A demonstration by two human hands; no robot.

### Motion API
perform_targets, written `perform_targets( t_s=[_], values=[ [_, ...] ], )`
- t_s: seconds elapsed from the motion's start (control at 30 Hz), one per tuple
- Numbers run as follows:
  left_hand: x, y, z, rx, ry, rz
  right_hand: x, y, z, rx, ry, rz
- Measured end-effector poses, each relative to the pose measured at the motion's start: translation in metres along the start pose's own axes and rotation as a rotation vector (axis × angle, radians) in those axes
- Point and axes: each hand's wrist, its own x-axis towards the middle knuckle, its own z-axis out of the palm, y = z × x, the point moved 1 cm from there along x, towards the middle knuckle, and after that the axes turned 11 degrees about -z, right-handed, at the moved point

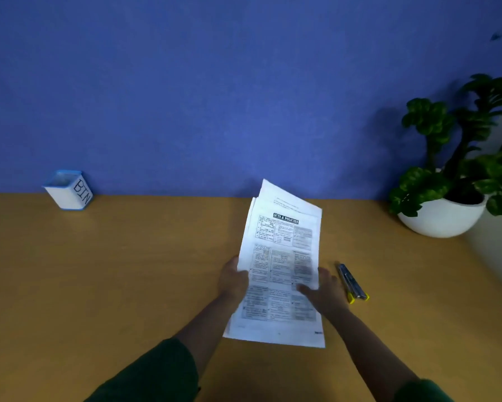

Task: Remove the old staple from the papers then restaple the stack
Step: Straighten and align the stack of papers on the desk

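Observation:
A stack of white printed papers (281,256) headed "ACTS & POLICIES" is held above the wooden desk (128,271), its far sheets fanned apart at the top. My left hand (233,278) grips the stack's left edge. My right hand (323,291) holds the right edge, thumb lying across the top page. A small stapler (352,282), silver with yellow ends, lies on the desk just right of my right hand. No staple can be made out on the blurred pages.
A white cup with a blue rim marked "BIN" (68,190) stands tilted at the back left against the blue wall. A green plant in a white bowl pot (444,216) occupies the back right corner.

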Motion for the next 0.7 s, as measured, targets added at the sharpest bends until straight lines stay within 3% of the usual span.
perform_targets(
  t_s=[0.1,0.2,0.53,0.7],
  values=[
    [0.000,0.012,-0.009,-0.048,-0.039,0.064,0.021,0.000,-0.024,0.507,0.088,0.049],
    [-0.003,0.027,-0.016,-0.090,-0.069,0.143,0.035,-0.006,-0.048,0.919,0.034,-0.032],
    [0.002,0.066,-0.038,-0.199,-0.053,0.264,0.056,-0.056,-0.094,1.100,-0.018,-0.381],
    [0.001,0.076,-0.043,-0.208,-0.093,0.269,0.060,-0.059,-0.102,1.028,-0.001,-0.389]
  ],
)
